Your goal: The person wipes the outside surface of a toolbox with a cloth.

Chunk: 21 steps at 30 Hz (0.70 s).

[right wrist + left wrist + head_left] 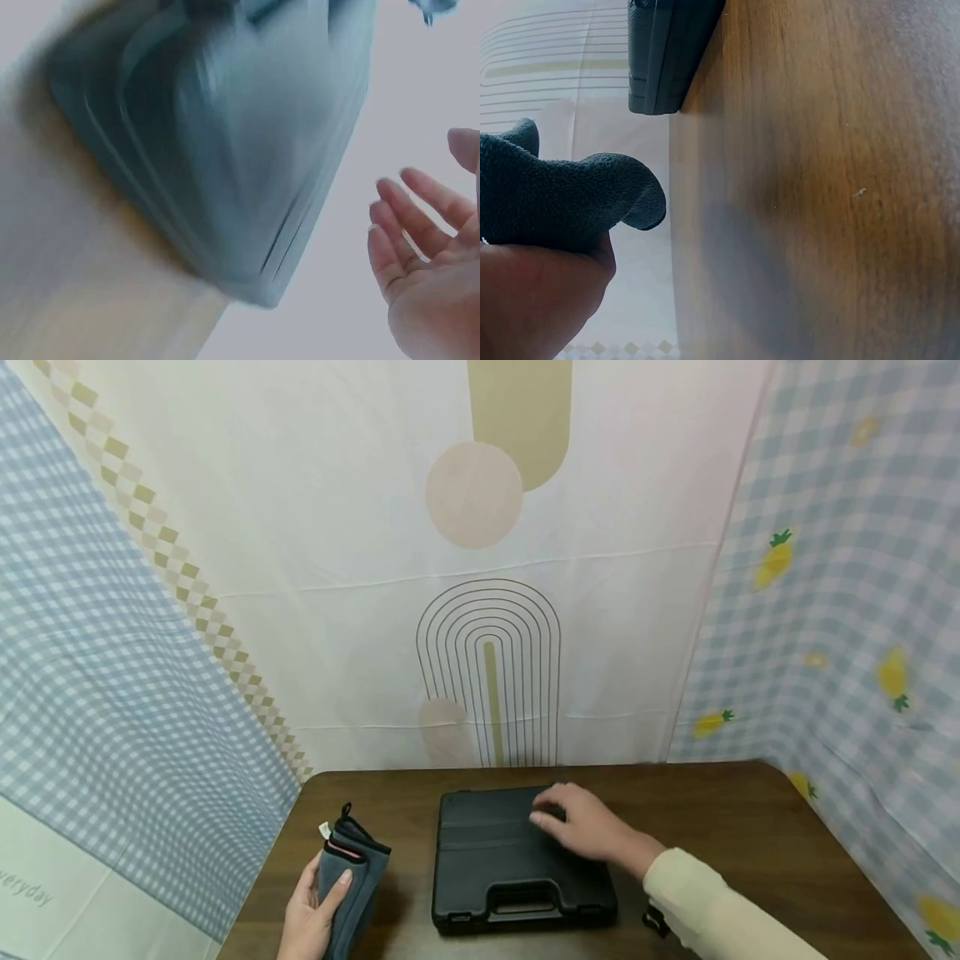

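Observation:
My left hand grips a folded dark grey cloth with black edging, a hanging loop and a small white tag, its thumb across the front. In the left wrist view the cloth looks fuzzy and stands off the table. A black plastic carrying case lies flat, its handle toward me and its lid down. Over the right part of its lid is my right hand, fingers loosely bent and holding nothing. The right wrist view shows that hand with spread fingers, beside the blurred case.
The brown wooden table has rounded far corners. A small black object lies to the right of the case, partly behind the right sleeve. Printed cloth hangings rise behind the table and along both sides.

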Each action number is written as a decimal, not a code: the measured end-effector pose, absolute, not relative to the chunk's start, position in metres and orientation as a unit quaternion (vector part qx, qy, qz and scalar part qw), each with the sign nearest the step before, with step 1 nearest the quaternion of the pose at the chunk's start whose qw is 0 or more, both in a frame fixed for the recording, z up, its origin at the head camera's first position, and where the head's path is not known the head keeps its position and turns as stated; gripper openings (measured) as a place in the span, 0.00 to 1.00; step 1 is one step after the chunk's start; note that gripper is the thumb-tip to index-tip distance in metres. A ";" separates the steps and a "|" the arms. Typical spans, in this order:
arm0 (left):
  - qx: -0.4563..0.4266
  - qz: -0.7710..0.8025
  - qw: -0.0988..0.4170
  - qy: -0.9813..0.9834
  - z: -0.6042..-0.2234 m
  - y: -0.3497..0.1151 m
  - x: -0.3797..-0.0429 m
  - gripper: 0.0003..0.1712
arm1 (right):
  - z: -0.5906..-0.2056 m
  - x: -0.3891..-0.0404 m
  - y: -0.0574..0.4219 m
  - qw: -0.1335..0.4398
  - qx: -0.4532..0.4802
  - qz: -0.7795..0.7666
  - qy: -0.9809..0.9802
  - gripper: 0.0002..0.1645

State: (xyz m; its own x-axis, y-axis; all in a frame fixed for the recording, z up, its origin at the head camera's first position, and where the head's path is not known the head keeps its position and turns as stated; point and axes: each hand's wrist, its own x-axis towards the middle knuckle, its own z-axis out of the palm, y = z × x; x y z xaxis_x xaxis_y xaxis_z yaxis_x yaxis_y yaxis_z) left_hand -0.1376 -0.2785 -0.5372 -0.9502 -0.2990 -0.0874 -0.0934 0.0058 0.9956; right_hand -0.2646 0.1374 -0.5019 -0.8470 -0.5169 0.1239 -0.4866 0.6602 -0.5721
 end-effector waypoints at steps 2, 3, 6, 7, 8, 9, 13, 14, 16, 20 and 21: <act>0.143 -0.693 0.072 -0.703 -0.538 -0.279 -0.138 0.33 | -0.504 -0.276 0.142 0.038 -0.217 -0.340 0.914 0.30; 0.143 -0.692 0.070 -0.704 -0.538 -0.279 -0.138 0.34 | -0.506 -0.280 0.144 0.043 -0.194 -0.351 0.915 0.32; 0.149 -0.681 0.061 -0.714 -0.537 -0.278 -0.140 0.37 | -0.514 -0.291 0.147 0.050 -0.157 -0.370 0.914 0.35; 0.155 -0.673 0.057 -0.722 -0.537 -0.277 -0.141 0.39 | -0.517 -0.293 0.147 0.049 -0.150 -0.374 0.914 0.36; 0.157 -0.665 0.053 -0.729 -0.536 -0.277 -0.143 0.41 | -0.520 -0.296 0.147 0.045 -0.147 -0.376 0.914 0.36; 0.162 -0.658 0.048 -0.734 -0.535 -0.277 -0.145 0.43 | -0.522 -0.298 0.148 0.040 -0.145 -0.377 0.914 0.36; 0.178 -0.646 0.034 -0.741 -0.533 -0.278 -0.152 0.45 | -0.531 -0.310 0.145 0.030 -0.137 -0.362 0.922 0.36; 0.180 -0.651 0.033 -0.736 -0.533 -0.278 -0.153 0.44 | -0.533 -0.313 0.145 0.031 -0.135 -0.357 0.924 0.36; 0.179 -0.658 0.034 -0.731 -0.532 -0.278 -0.154 0.44 | -0.537 -0.318 0.143 0.040 -0.131 -0.342 0.930 0.36; 0.171 -0.669 0.037 -0.722 -0.531 -0.276 -0.151 0.44 | -0.544 -0.326 0.142 0.063 -0.129 -0.310 0.940 0.36; 0.168 -0.670 0.039 -0.722 -0.531 -0.276 -0.150 0.44 | -0.547 -0.328 0.142 0.066 -0.130 -0.301 0.942 0.36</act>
State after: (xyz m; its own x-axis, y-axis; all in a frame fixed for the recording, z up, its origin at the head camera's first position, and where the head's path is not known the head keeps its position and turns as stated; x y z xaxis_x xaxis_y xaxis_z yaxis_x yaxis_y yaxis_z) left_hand -0.1503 -0.2759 -0.5314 -0.9405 -0.2948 -0.1687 -0.1901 0.0454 0.9807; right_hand -0.3275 0.1417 -0.5465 -0.9572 -0.2857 -0.0462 -0.2062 0.7850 -0.5841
